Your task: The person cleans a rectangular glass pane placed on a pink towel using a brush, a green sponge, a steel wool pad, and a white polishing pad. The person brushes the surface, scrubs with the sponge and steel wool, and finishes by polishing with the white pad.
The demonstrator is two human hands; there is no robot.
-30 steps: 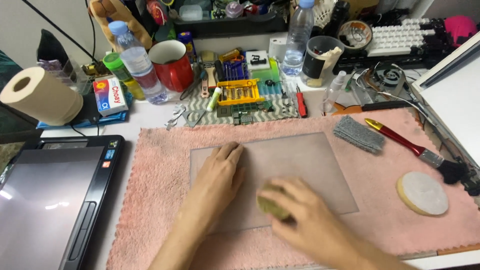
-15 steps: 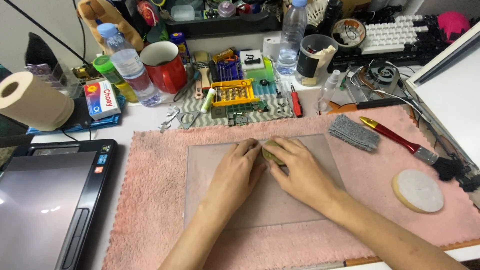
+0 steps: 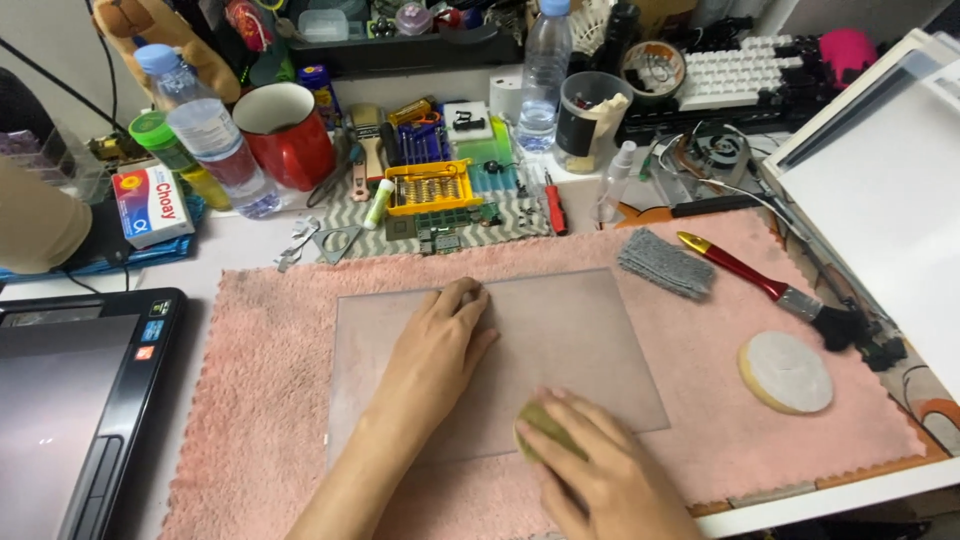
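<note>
A clear rectangular panel (image 3: 570, 330) lies flat on a pink towel (image 3: 270, 400). My left hand (image 3: 435, 355) rests palm down on the panel's upper middle, fingers together, pressing it in place. My right hand (image 3: 595, 470) grips a small olive-green pad (image 3: 540, 425) at the panel's lower edge, pressed against the surface.
A laptop (image 3: 70, 400) sits at the left. On the towel's right lie a grey cloth (image 3: 665, 265), a red-handled brush (image 3: 760, 285) and a round white pad (image 3: 785, 372). Behind are a red mug (image 3: 290, 135), water bottles, a yellow bit case (image 3: 430, 187) and a keyboard (image 3: 745, 70).
My right hand with the green pad slid from the panel's top centre down to its lower edge. My left hand stayed on the panel.
</note>
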